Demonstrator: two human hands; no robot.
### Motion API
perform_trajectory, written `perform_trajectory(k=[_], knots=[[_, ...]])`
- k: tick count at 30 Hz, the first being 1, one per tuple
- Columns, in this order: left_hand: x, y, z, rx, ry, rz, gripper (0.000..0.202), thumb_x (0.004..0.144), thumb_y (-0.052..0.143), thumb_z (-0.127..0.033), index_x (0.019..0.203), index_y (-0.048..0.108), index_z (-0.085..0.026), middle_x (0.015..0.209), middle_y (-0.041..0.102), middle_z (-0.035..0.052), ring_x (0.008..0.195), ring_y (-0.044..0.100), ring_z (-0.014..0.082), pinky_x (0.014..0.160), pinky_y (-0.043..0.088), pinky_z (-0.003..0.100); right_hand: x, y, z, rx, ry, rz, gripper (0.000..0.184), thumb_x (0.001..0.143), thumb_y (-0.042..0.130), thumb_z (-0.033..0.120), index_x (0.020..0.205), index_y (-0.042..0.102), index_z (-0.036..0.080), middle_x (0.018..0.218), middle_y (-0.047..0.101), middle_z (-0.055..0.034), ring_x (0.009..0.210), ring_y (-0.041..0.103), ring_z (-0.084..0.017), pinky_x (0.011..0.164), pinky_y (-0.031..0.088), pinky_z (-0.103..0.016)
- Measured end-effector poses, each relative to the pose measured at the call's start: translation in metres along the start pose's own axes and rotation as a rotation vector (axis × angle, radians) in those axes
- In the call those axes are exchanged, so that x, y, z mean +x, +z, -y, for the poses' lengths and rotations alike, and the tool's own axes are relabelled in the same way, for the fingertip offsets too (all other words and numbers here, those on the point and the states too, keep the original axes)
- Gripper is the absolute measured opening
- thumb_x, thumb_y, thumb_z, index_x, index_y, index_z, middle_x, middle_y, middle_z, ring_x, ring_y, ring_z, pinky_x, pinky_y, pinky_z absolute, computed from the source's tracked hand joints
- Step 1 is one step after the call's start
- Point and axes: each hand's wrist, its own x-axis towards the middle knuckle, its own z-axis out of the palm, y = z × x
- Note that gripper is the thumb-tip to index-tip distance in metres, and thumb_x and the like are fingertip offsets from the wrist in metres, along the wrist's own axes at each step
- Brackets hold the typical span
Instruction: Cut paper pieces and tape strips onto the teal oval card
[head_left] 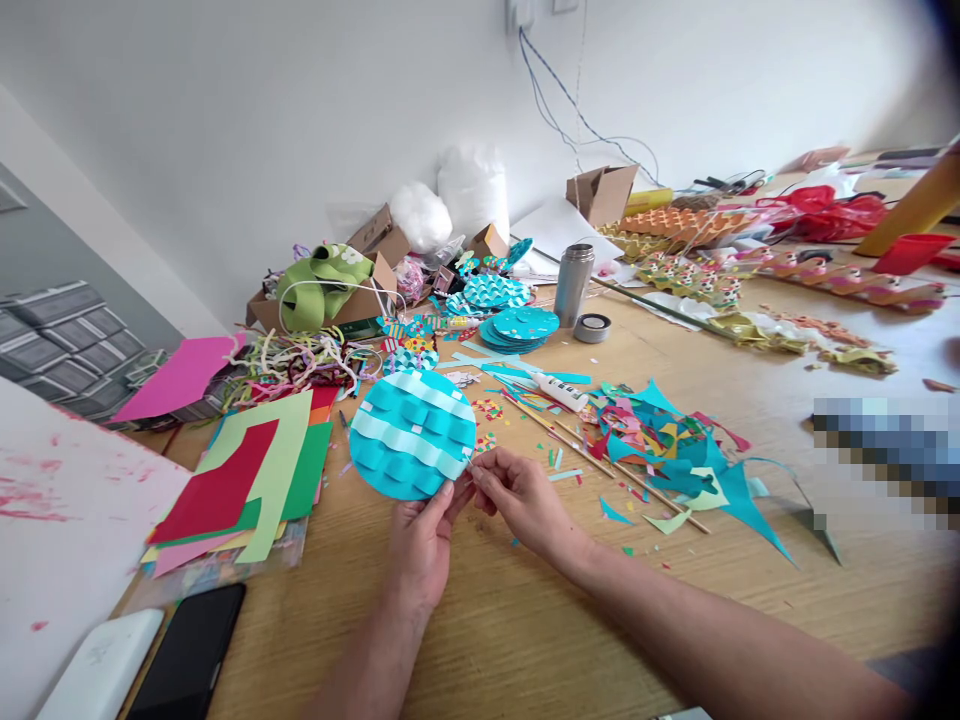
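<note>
I hold a round blue paper disc (pixel 412 434) with light blue woven strips just above the wooden table (pixel 525 620). My left hand (pixel 424 540) grips its lower right edge from below. My right hand (pixel 517 495) pinches the disc's right rim, at the end of a pale strip. A stack of similar blue discs (pixel 520 328) lies farther back. Thin wooden sticks (pixel 592 455) lie to the right of my hands.
Coloured paper sheets (pixel 247 480) lie at the left, with a black phone (pixel 187 650) and a white device (pixel 101 665) near the front edge. Blue paper scraps (pixel 675 450) spread at the right. A steel flask (pixel 574 285), tape roll (pixel 592 327), boxes and craft clutter fill the back.
</note>
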Motion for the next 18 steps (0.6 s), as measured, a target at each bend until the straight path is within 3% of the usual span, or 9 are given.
perform_trajectory(k=[18], knots=[[-0.0004,-0.0005,0.0013,0.032,0.007,0.005,0.02,0.068,0.073,-0.02,0.088,0.07,-0.016,0.102,0.071,0.0085,0.105,0.062,0.028,0.096,0.044,0.043,0.0014,-0.0017,-0.001,-0.008,0.027,0.008,0.023,0.081,0.052,0.038,0.068,0.053,0.019,0.052,0.052,0.0027,0.047,0.048,-0.011,0.045,0.038,-0.023]])
